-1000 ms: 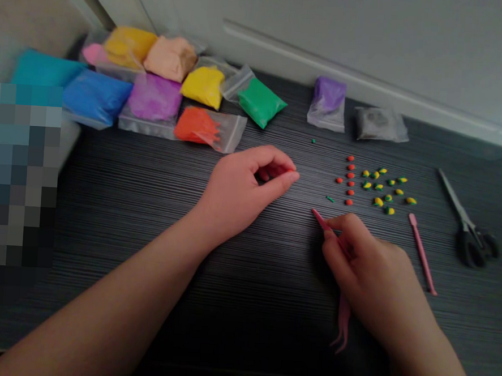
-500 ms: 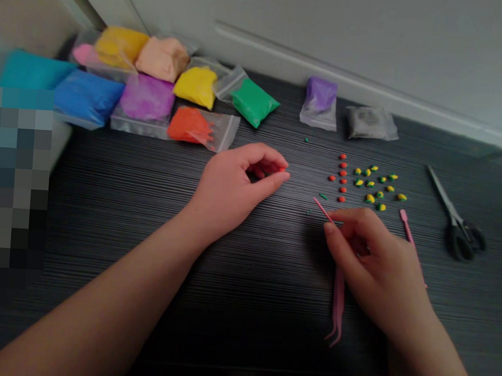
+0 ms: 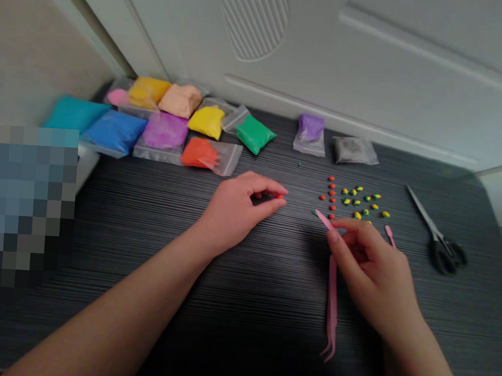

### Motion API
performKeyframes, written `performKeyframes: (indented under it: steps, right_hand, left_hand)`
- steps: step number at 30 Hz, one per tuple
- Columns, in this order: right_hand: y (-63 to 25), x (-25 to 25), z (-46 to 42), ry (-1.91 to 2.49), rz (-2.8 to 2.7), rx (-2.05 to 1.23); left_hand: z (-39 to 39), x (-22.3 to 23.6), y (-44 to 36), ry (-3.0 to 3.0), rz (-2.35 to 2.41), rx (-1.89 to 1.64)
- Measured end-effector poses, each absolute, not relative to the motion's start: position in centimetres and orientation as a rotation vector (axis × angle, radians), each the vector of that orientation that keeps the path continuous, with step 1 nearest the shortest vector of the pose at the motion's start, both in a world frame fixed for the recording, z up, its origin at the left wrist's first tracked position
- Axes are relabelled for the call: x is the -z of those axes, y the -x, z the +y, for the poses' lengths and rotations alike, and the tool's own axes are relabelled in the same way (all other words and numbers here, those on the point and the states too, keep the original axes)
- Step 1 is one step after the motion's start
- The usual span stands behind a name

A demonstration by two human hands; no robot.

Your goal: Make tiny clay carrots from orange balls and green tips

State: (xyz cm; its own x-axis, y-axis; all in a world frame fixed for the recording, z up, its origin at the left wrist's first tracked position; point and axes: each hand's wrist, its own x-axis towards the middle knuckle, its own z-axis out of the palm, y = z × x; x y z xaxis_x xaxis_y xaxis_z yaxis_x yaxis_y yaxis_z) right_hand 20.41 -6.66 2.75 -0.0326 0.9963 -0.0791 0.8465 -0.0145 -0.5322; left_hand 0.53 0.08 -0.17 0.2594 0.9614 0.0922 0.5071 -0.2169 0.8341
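Between the thumb and fingertips of my left hand (image 3: 241, 213) is a small red clay ball (image 3: 280, 196), mostly covered by the fingers. My right hand (image 3: 373, 269) pinches a thin pink modelling tool (image 3: 324, 218), its flat tip at a tiny green clay strip (image 3: 313, 213) on the table. Just beyond that tip stands a column of small red clay balls (image 3: 332, 200), with one more to its left. Several yellow-and-green clay pieces (image 3: 356, 203) lie right of them. Pink tweezers (image 3: 332, 312) rest below my right hand, their upper end close to its fingers.
Bags of coloured clay, including an orange bag (image 3: 202, 152) and a green bag (image 3: 255, 134), line the back left. A purple bag (image 3: 311, 127) and a grey bag (image 3: 354, 150) lie farther right. Scissors (image 3: 433, 227) and another pink tool (image 3: 389, 235) are at the right.
The view has tilted upward, so the table sits lower in it. In my right hand the pink tool has turned to show its flat side, and its tip has come to the green strip.
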Motion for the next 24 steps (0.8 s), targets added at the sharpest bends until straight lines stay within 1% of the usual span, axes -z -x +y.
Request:
performKeyframes:
  steps: [6, 11, 13, 16, 20, 24]
  right_hand:
    - [-20.1, -2.4, -6.5, 1.884, -1.925, -0.743]
    - [-20.4, -3.3, -6.4, 1.755, -1.985, -0.69]
    - [-21.5, -3.9, -7.0, 1.764, -2.007, -0.644]
    - [-23.8, -3.9, -8.8, 1.888, -1.964, -0.523]
    - [-26.2, -1.6, -11.1, 2.02, -1.937, -0.272]
    - [-26.5, 0.6, -11.3, 2.048, -1.997, -0.151]
  left_hand:
    - [0.3, 0.5, -0.3, -1.849, 1.295, -0.814]
    - [0.5, 1.1, -0.4, -1.835, 1.314, -0.838]
    - [0.6, 1.3, -0.5, -1.805, 1.33, -0.865]
    - [0.6, 1.5, -0.6, -1.694, 1.293, -0.926]
    - [0.5, 1.6, -0.8, -1.715, 1.318, -0.971]
    - [0.5, 1.5, -1.1, -1.769, 1.331, -1.007]
